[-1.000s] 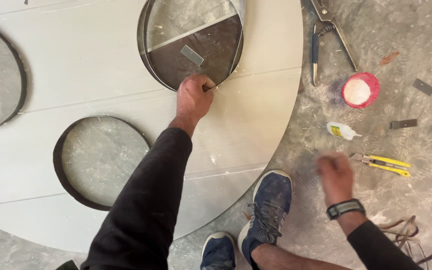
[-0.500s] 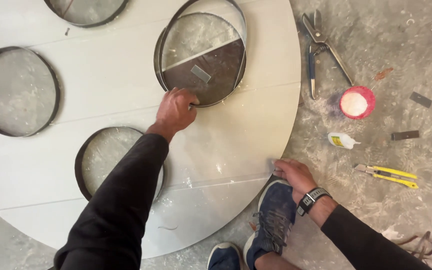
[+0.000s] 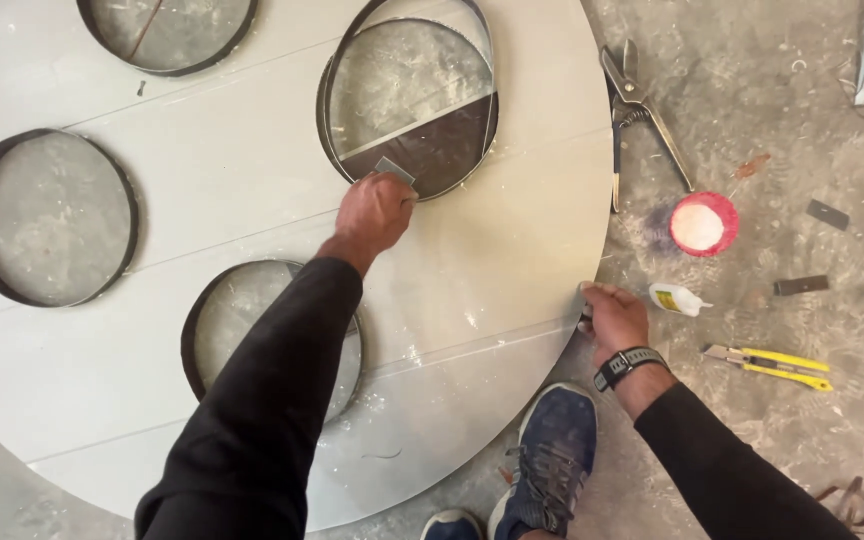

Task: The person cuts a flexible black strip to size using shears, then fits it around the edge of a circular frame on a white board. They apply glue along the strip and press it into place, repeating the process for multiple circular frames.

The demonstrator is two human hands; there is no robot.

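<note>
Pinched in the left hand (image 3: 377, 212) is a small grey flat piece (image 3: 394, 169), pressed at the near rim of the metal ring (image 3: 326, 110) lining the top circular hole, likely to seat it against the ring edge. Right hand (image 3: 612, 318), wearing a dark wristwatch (image 3: 627, 364), curls closed over the edge of the big round white panel (image 3: 252, 210), seemingly bracing it; whether it holds anything I cannot tell. Blue sneaker (image 3: 552, 455) sits just under the panel edge. On the concrete floor to the right, within reach: glue bottle (image 3: 677, 298), yellow utility knife (image 3: 772, 366), red cup (image 3: 702, 224), farther off tin snips (image 3: 637, 105)
</note>
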